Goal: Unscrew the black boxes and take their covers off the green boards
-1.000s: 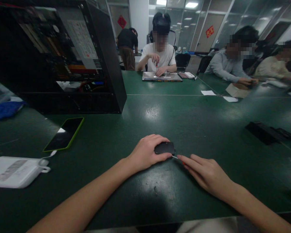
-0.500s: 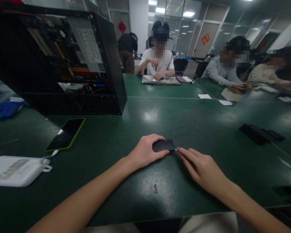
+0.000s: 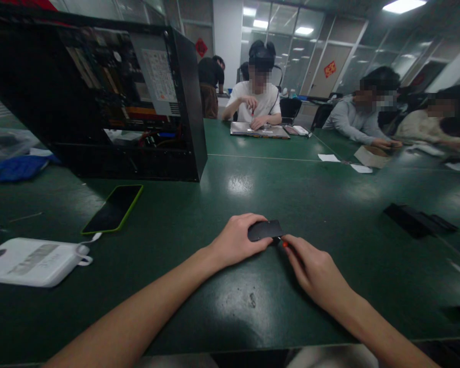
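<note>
My left hand (image 3: pixel 233 241) is closed around a small flat black block (image 3: pixel 266 230), thumb along the near side and fingers over the far side. The block is held low at the green table, and its left end is hidden in my palm. At its right end, my right hand (image 3: pixel 318 263) pinches a thin screwdriver (image 3: pixel 285 244) with a red part showing between the fingers. Its short metal shaft points left at the block's near right corner; whether the tip touches cannot be made out.
An open black computer case (image 3: pixel 184 102) stands at the left. Nearer lie a phone (image 3: pixel 113 209) in a green case and a white power bank (image 3: pixel 38 260) with a cable. Black parts (image 3: pixel 417 220) lie at the right. Across the table a person (image 3: pixel 256 97) works on a flat panel (image 3: pixel 258 130).
The view has shifted, so most things appear slightly farther right. The block's right end has turned a little, and the screwdriver now sits at its near corner. Both hands keep their grips.
</note>
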Motion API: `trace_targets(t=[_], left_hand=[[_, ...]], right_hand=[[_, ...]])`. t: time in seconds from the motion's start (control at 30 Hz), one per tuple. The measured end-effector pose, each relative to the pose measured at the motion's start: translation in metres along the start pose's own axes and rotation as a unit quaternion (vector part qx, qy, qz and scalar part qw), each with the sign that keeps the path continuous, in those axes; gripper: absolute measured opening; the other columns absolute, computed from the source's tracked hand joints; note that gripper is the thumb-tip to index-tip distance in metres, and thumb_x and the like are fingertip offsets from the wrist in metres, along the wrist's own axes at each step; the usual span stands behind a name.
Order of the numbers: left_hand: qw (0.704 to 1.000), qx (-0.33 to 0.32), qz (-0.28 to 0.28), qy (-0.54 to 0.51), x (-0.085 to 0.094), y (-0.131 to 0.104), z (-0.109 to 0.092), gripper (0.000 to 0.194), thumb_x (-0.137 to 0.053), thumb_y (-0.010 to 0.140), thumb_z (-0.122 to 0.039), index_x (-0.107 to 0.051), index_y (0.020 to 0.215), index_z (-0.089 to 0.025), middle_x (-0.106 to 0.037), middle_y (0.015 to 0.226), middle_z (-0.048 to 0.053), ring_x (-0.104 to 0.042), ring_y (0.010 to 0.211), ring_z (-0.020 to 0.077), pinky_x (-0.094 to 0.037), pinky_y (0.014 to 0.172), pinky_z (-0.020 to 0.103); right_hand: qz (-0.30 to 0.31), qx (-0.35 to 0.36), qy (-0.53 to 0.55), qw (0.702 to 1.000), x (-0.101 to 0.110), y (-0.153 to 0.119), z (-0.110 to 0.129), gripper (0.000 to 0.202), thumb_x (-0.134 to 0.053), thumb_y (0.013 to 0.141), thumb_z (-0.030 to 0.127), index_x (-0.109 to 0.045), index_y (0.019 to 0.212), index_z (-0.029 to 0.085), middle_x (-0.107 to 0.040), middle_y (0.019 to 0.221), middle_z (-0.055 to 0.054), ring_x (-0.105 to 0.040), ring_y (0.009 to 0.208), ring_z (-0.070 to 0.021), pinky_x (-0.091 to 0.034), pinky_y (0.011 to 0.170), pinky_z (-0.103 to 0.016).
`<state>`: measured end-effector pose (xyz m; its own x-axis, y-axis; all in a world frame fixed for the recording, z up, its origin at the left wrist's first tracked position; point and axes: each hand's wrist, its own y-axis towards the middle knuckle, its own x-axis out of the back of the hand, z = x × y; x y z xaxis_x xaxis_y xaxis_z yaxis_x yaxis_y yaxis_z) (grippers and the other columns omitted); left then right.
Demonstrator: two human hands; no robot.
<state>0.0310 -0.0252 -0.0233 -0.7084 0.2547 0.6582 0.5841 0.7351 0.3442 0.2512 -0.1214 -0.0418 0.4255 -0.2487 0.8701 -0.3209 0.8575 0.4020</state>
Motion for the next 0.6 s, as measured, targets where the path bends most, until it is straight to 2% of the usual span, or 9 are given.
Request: trace_targets(t=[0.13,0.23,0.33,0.43,0.5,0.6], left_hand=[[1.000,-0.019,0.018,0.009,0.005,0.001,0.000,0.039,-0.078,0.085,-0.032,-0.071,0.120,-0.017,-0.076,0.119,0.007,-0.072,0.109,0.0254,-0.053,0.101,0.038],[0.999,-0.024,0.035,0.023,0.011,0.002,0.001,0.041,-0.078,0.085,-0.034,-0.071,0.122,-0.017,-0.075,0.121,0.008,-0.071,0.109,0.0260,-0.053,0.100,0.038],[0.997,-0.022,0.056,0.037,0.019,0.003,0.001,0.043,-0.079,0.084,-0.036,-0.071,0.122,-0.018,-0.075,0.119,0.008,-0.072,0.106,0.0262,-0.054,0.095,0.038],[0.995,-0.027,0.077,0.056,0.027,0.004,0.002,0.041,-0.080,0.082,-0.037,-0.073,0.116,-0.017,-0.076,0.113,0.009,-0.072,0.100,0.0263,-0.055,0.088,0.037],[0.994,-0.034,0.080,0.065,0.031,0.004,0.001,0.039,-0.080,0.082,-0.037,-0.074,0.114,-0.017,-0.076,0.110,0.009,-0.072,0.098,0.0255,-0.055,0.086,0.035],[0.993,-0.040,0.082,0.075,0.037,0.005,0.001,0.038,-0.079,0.082,-0.038,-0.074,0.114,-0.017,-0.077,0.109,0.008,-0.072,0.096,0.0247,-0.055,0.084,0.034]], right_hand=[[0.006,0.003,0.004,1.000,0.004,-0.001,0.002,0.029,-0.043,0.106,0.023,-0.056,0.132,0.017,-0.074,0.118,-0.012,-0.076,0.096,-0.0219,-0.064,0.083,-0.037],[0.013,-0.011,-0.004,1.000,0.015,-0.012,-0.003,0.026,-0.046,0.105,0.026,-0.059,0.127,0.019,-0.075,0.114,-0.010,-0.076,0.092,-0.0204,-0.062,0.080,-0.034],[-0.017,-0.064,-0.024,0.998,0.029,-0.025,-0.017,0.022,-0.051,0.104,0.032,-0.063,0.120,0.021,-0.076,0.102,-0.007,-0.075,0.078,-0.0185,-0.060,0.071,-0.031],[-0.056,-0.105,-0.062,0.991,0.038,-0.029,-0.033,0.024,-0.052,0.103,0.035,-0.065,0.115,0.019,-0.076,0.093,-0.007,-0.073,0.070,-0.0194,-0.059,0.065,-0.032],[-0.062,-0.101,-0.079,0.990,0.040,-0.025,-0.037,0.025,-0.052,0.102,0.034,-0.065,0.116,0.018,-0.076,0.097,-0.009,-0.074,0.073,-0.0212,-0.059,0.067,-0.034],[-0.045,-0.075,-0.068,0.994,0.038,-0.022,-0.027,0.025,-0.052,0.102,0.031,-0.065,0.118,0.018,-0.077,0.106,-0.010,-0.075,0.082,-0.0220,-0.061,0.073,-0.035]])
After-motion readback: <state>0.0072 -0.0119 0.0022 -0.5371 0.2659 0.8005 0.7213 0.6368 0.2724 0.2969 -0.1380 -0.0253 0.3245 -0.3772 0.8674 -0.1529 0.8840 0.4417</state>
